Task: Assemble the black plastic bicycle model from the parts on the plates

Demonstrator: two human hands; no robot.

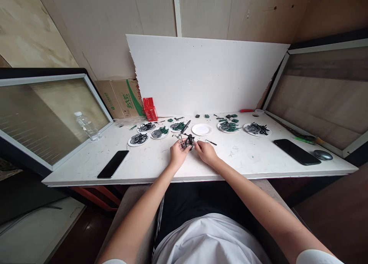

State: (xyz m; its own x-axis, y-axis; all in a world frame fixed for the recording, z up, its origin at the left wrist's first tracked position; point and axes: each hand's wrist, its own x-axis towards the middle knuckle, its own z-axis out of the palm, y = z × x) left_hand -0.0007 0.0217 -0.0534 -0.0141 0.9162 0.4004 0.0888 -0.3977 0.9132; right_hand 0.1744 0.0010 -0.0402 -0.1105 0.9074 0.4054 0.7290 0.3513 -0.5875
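Our left hand (179, 152) pinches a small black model (189, 141) over the bench (238, 160), near a white plate (202, 129). Our right hand (206, 152), fingers curled, is at its right side; we cannot tell whether it grips.

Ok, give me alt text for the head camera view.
The left hand holds a small dark assembly, the right hand close beside it, over a white table. Beyond are plates, most bearing loose parts; dark phones lie at either side.
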